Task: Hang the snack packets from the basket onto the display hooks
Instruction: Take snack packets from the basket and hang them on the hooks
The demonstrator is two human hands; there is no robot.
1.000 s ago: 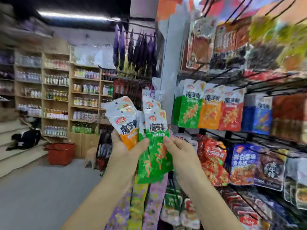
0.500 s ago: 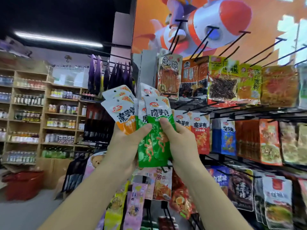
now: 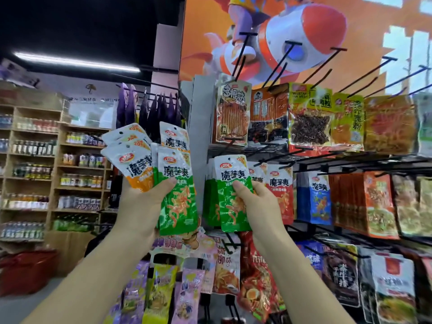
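Pinched in the right hand (image 3: 259, 204) just in front of the hung green row (image 3: 210, 202), the green packet (image 3: 231, 211) could be dropped if its hole is missed, as could the fan (image 3: 159, 164) gripped in the left hand (image 3: 140, 204).

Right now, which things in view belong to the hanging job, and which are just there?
Job: left hand holding a fan of packets; right hand pinching one green packet; hung green packets; display hooks.
Just there: bottle shelves; purple packets; rocket poster; other hung snacks.
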